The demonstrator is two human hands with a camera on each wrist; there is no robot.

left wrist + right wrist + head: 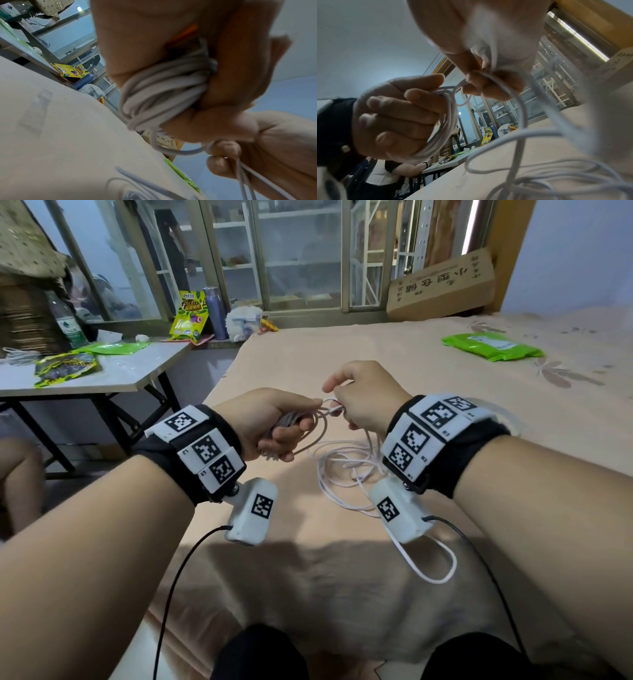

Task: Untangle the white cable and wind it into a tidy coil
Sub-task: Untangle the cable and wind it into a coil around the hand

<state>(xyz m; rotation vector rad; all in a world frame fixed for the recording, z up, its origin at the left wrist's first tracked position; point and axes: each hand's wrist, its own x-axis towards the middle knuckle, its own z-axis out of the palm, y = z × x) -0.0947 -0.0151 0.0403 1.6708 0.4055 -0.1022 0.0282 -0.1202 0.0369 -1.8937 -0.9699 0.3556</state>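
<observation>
Head view showed my left hand point(270, 419) curled round a bundle of wound turns of the white cable point(342, 470), fingers wrapped over the loops and thumb on top. Just beside it, my right hand point(363, 402) pinched a strand of the same cable between thumb and fingertips, the two hands almost touching, both raised above the bed point(411, 364). Below and between my hands the loose rest of the cable lay in a slack tangle on the sheet, and one loop trailed back under my right wrist toward me. From the left wrist camera the wound turns point(164, 86) sat packed against my palm, a strand leading down to my right fingers point(223, 148). Well beyond my right hand lay a green packet point(493, 347); off to the side of my left hand stood a folding table point(113, 371) with snack bags.
</observation>
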